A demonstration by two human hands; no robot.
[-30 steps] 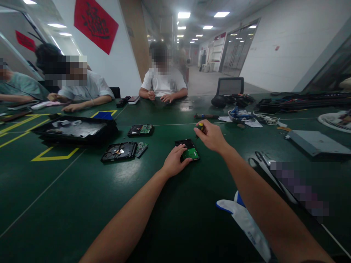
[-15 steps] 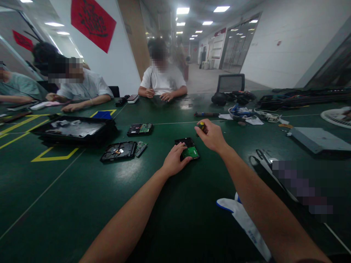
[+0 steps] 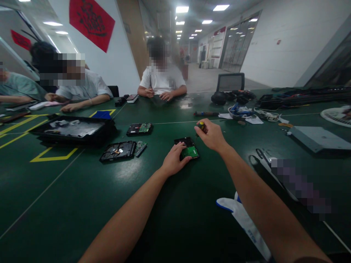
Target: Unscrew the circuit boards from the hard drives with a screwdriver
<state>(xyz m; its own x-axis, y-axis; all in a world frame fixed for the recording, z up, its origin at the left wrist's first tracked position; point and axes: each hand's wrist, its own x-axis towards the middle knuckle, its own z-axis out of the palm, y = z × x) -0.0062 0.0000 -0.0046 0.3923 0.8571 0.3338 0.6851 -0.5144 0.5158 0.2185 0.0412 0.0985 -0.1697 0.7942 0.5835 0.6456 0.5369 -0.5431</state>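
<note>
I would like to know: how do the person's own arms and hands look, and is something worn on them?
The left hand and right hand are ungloved. The left arm and right arm are bare along the forearms, with no watch, bracelet, cable or marking visible. Whether sleeves begin higher up is unclear.

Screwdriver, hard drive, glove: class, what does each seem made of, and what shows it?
Screwdriver: handle probably smooth plastic, being bright yellow. Hard drive: dark casing, metal or plastic; its flat green board looks like lacquered resin. Glove: likely fabric, its white surface dull and limp.
</note>
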